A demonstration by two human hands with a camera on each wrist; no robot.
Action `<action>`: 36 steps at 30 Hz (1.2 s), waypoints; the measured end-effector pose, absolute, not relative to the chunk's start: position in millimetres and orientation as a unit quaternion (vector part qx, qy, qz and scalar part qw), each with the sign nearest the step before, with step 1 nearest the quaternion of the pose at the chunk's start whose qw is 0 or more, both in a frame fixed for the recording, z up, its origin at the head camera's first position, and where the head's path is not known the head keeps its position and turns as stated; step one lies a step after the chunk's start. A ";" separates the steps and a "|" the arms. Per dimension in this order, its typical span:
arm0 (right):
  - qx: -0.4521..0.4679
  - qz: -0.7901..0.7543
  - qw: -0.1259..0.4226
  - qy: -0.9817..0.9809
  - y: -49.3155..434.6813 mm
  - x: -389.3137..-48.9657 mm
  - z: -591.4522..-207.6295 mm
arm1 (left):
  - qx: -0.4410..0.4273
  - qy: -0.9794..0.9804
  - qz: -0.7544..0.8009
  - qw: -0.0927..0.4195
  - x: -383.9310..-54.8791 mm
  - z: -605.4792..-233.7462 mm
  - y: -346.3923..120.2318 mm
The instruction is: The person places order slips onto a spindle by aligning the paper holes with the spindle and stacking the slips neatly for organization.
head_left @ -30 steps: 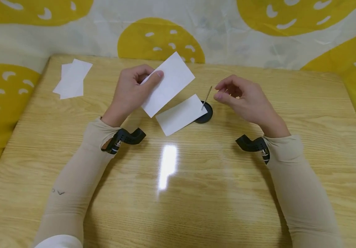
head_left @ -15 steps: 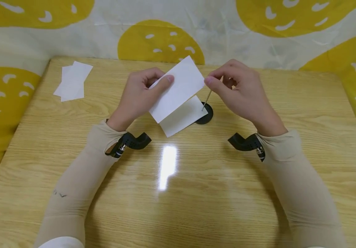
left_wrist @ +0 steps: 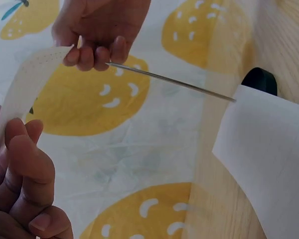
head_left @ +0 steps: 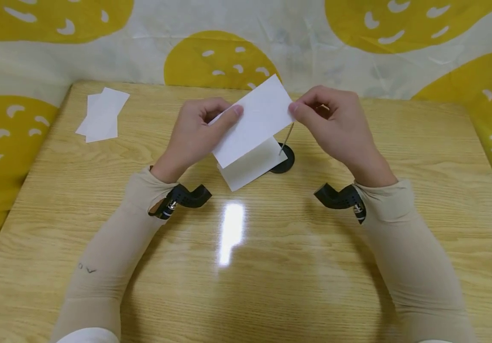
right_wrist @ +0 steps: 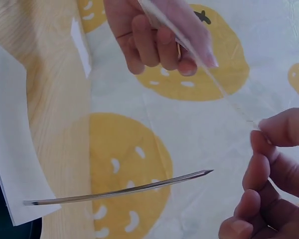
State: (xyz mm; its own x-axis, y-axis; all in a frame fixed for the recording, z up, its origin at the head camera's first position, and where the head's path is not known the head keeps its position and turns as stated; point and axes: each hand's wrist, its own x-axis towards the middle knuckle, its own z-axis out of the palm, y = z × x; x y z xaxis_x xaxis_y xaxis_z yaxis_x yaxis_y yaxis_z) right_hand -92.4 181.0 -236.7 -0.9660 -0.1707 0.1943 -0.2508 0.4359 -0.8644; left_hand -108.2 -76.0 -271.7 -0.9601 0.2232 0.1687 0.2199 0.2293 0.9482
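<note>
White sheet (head_left: pixel 256 121) held aloft in both hands, above a spike's (left_wrist: pixel 169 80) bare tip.
One end is held in the left hand's (head_left: pixel 196 136) grip; a corner is pinched narrowly by the right hand (head_left: pixel 336 126). A second sheet (head_left: pixel 252 167) is pierced by the spike, partly covering a black base (head_left: pixel 287 165) on the counter (head_left: pixel 297 271).

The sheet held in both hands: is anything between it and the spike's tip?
Nothing visible: the right wrist view shows open space between the held sheet and the tip of the spike. The pierced sheet sits lower down.
</note>
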 end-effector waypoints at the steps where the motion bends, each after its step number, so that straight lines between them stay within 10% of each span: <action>1: 0.119 0.524 0.039 -0.843 181.3 -93.0 -236.3 | 0.141 0.786 0.602 -0.004 -108.2 -272.3 -77.2; 36: 0.095 0.513 -0.002 -0.853 193.2 -95.5 -253.8 | 0.148 0.782 0.597 0.100 -102.2 -276.4 -98.3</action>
